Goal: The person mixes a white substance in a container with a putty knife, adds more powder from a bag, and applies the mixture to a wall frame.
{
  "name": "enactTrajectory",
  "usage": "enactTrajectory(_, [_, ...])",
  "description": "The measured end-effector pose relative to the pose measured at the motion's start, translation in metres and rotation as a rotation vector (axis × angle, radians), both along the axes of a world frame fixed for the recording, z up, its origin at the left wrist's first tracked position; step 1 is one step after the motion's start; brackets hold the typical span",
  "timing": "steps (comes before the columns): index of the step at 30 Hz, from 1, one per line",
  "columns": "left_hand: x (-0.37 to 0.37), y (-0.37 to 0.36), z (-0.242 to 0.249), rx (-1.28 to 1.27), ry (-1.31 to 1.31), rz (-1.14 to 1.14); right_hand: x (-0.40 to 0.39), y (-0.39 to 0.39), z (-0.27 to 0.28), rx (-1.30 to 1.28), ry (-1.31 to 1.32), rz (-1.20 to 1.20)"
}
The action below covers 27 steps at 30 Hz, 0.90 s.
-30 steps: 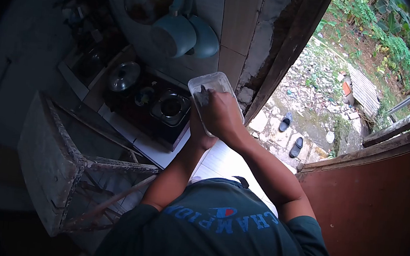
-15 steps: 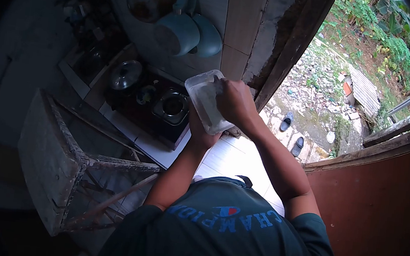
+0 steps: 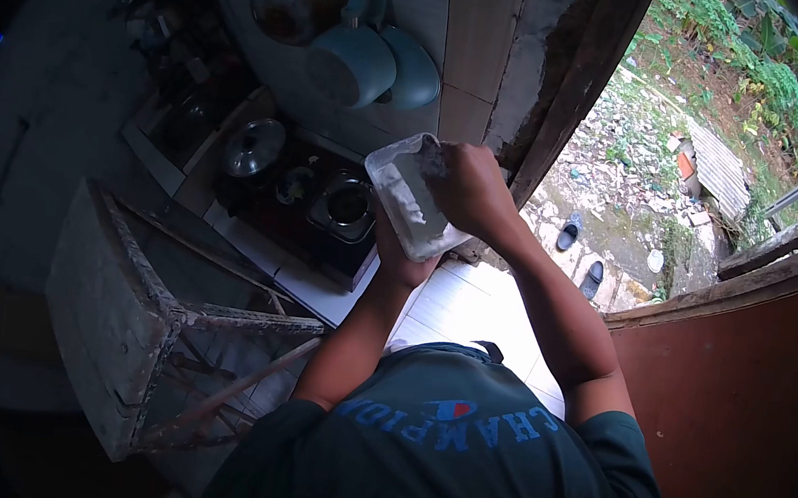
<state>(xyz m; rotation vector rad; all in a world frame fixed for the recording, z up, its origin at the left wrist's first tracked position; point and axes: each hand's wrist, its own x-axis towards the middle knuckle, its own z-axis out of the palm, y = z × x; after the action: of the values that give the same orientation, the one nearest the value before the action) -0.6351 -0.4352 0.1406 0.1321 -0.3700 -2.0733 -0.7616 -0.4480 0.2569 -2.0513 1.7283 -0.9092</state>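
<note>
A clear plastic container (image 3: 431, 221), rectangular and tilted, is held up in front of my chest. My left hand (image 3: 404, 265) grips it from beneath, with the fingers mostly hidden behind it. White, powdery or pasty stuff (image 3: 403, 194) lies in clumps along its left side. My right hand (image 3: 470, 188) is over the upper right part of the container, back of the hand towards me. Its fingers are curled and reach down inside. Whatever they hold, if anything, is too dark and hidden to name.
A stove (image 3: 345, 206) with a lidded pot (image 3: 254, 146) stands on the left counter. Pans (image 3: 352, 67) hang on the wall above. A worn table frame (image 3: 164, 312) is at lower left. The doorway on the right opens to rubble and dark slippers (image 3: 568, 236).
White clumps now show along the container's left side, where it looked smoother before. My right hand has shifted slightly within the container. The whole view has moved a little.
</note>
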Motion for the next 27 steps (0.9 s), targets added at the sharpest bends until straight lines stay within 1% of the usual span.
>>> enactTrajectory(1, [-0.001, 0.003, -0.002, -0.113, -0.099, 0.089, 0.003, 0.001, 0.000, 0.040, -0.007, 0.012])
enactTrajectory(4, [-0.009, 0.008, -0.015, -0.461, -0.395, 0.345, 0.009, 0.003, -0.019, 0.052, -0.036, 0.006])
enactTrajectory(5, [-0.011, 0.006, -0.020, -0.576, -0.490, 0.432, 0.006, 0.002, -0.017, 0.050, -0.035, 0.003])
enactTrajectory(6, [-0.009, -0.007, -0.033, -0.308, -0.463, 0.267, 0.002, 0.000, -0.015, 0.006, 0.005, -0.007])
enactTrajectory(7, [-0.009, -0.007, -0.022, -0.312, -0.462, 0.266, -0.002, -0.003, -0.012, -0.040, 0.044, -0.019])
enactTrajectory(9, [-0.009, 0.000, 0.010, 0.015, -0.057, 0.013, -0.007, -0.003, -0.001, -0.079, 0.032, -0.024])
enactTrajectory(11, [-0.009, -0.003, 0.011, 0.025, -0.049, -0.002, -0.010, 0.000, 0.007, -0.109, 0.022, -0.023])
enactTrajectory(13, [-0.008, -0.004, 0.010, 0.033, -0.037, -0.012, -0.012, 0.003, 0.011, -0.127, 0.011, -0.109])
enactTrajectory(14, [-0.008, -0.005, 0.009, 0.009, -0.011, -0.012, -0.015, 0.001, 0.006, -0.125, 0.065, -0.120])
enactTrajectory(16, [-0.009, -0.007, 0.012, -0.019, 0.022, -0.006, -0.017, -0.001, -0.009, -0.115, 0.070, -0.117])
enactTrajectory(18, [-0.010, -0.007, 0.019, -0.171, -0.134, 0.107, -0.013, 0.001, -0.021, -0.102, 0.081, -0.107])
enactTrajectory(19, [-0.010, -0.009, 0.016, -0.169, -0.129, 0.114, -0.009, 0.002, -0.025, -0.102, 0.085, -0.100])
enactTrajectory(21, [-0.008, -0.012, 0.005, -0.047, -0.008, 0.016, 0.000, 0.002, -0.029, -0.063, 0.097, -0.079])
enactTrajectory(24, [-0.005, -0.016, -0.002, -0.058, 0.042, -0.028, 0.001, 0.000, -0.023, -0.041, 0.052, -0.035])
enactTrajectory(25, [-0.005, -0.016, 0.001, -0.057, 0.039, -0.033, 0.001, 0.000, -0.019, -0.022, 0.026, -0.006])
enactTrajectory(27, [-0.002, -0.017, 0.004, -0.146, -0.092, 0.044, -0.002, -0.002, -0.011, -0.046, -0.013, -0.042])
